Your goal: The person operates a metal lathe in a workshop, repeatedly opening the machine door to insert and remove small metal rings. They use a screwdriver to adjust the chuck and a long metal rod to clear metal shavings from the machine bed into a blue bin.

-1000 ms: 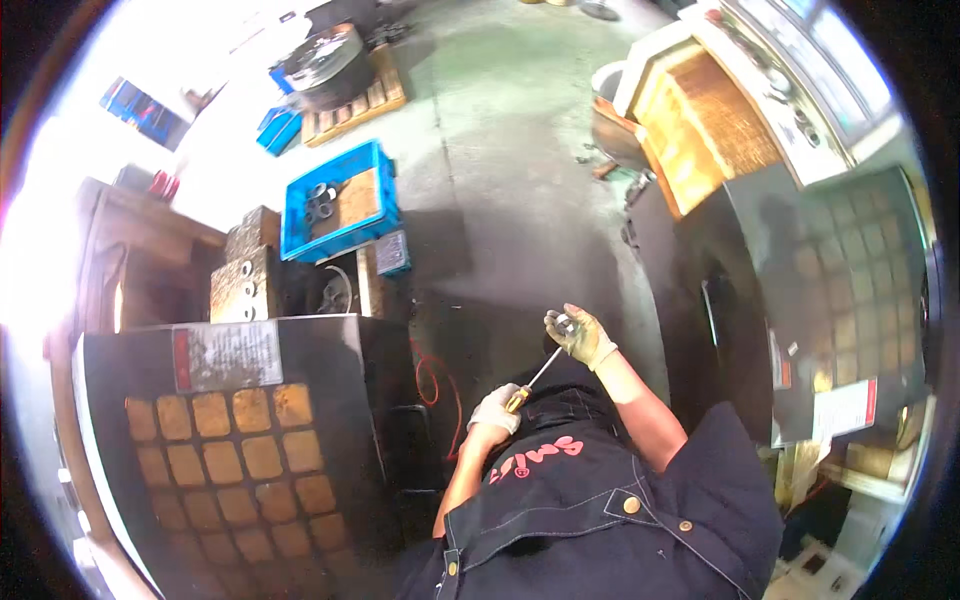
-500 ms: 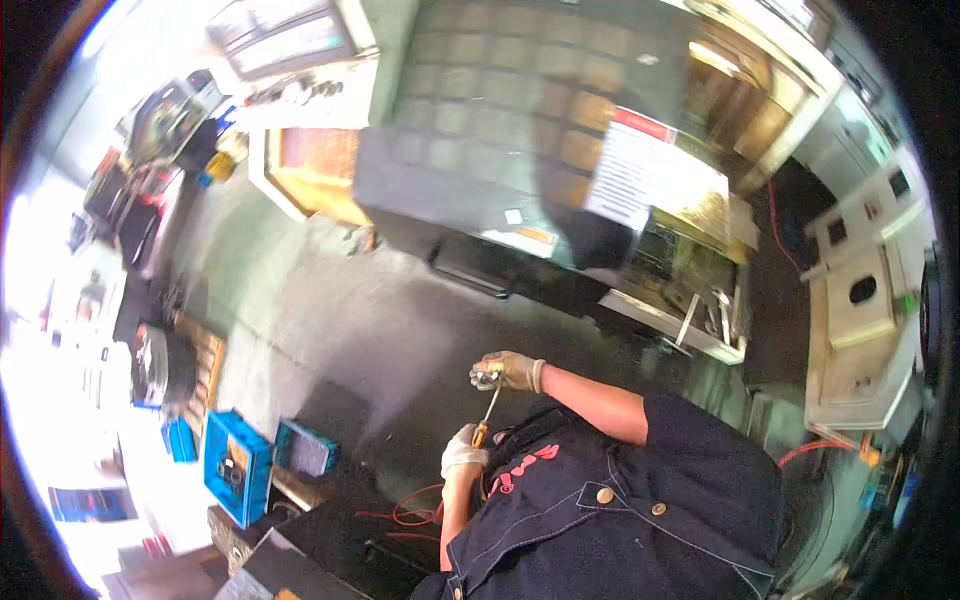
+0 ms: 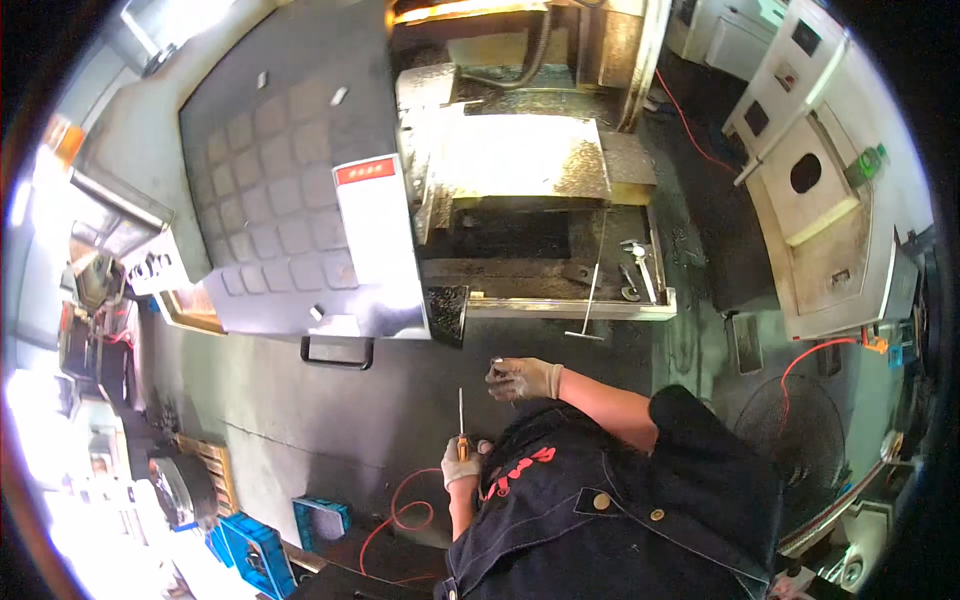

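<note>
Head view: orange-handled screwdriver [image 3: 463,446] is gripped in the left hand [image 3: 460,468], small metal part [image 3: 495,367] is pinched in the right hand's [image 3: 528,381] fingers, both held off the machine bay's front edge [image 3: 560,309]. Both are picked up, but the tip is not seated on the part; whether any work on it is finished or left can't be told.

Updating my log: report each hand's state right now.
Left hand: closed, holding a screwdriver by its handle.
Right hand: closed, holding a small metallic part.

A red-topped white sheet [image 3: 380,250] is on a dark door [image 3: 270,110]; a probably wooden pallet [image 3: 221,478] lies lower left.
</note>
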A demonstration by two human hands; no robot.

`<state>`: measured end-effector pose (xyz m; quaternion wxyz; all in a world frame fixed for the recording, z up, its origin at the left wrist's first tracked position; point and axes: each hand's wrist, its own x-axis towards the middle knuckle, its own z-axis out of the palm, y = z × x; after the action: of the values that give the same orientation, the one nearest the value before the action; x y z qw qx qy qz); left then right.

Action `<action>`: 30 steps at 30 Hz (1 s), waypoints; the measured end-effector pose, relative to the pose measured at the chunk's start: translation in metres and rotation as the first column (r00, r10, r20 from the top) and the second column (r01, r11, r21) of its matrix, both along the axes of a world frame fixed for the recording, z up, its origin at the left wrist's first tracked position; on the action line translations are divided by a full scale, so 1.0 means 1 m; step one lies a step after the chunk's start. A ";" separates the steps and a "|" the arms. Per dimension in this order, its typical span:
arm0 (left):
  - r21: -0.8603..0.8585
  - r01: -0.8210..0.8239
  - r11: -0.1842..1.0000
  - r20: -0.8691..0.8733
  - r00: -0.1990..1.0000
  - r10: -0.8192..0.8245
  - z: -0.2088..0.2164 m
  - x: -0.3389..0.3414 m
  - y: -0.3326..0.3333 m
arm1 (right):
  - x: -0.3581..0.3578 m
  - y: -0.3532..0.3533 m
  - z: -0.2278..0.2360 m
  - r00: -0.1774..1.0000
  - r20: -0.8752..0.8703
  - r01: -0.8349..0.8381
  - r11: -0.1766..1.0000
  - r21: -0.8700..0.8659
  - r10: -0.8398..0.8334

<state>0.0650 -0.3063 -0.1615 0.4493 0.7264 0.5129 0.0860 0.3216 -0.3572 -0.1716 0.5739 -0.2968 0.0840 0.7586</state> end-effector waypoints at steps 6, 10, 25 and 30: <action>-0.028 0.009 1.000 -0.144 0.990 -0.013 -0.025 -0.014 0.048 | 0.023 0.014 0.040 0.983 0.161 0.035 0.942 0.335 -0.094; 0.020 -0.036 0.999 -0.374 0.926 0.041 -0.046 -0.053 0.084 | 0.013 0.073 0.067 0.653 0.642 0.137 0.897 0.420 -0.401; -0.204 -0.034 0.978 -0.566 0.820 -0.089 -0.098 -0.215 0.124 | -0.025 0.173 0.090 0.415 0.475 0.694 0.608 0.385 -0.776; -0.161 0.012 0.987 -0.497 0.863 -0.091 -0.106 -0.220 0.159 | -0.030 0.174 0.091 0.312 0.515 0.737 0.545 0.399 -0.798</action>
<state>-0.1549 -0.1473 -0.2676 0.3567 0.7007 0.5975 -0.1577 0.2919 -0.1828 -0.0807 0.8663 -0.4361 -0.0228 0.2423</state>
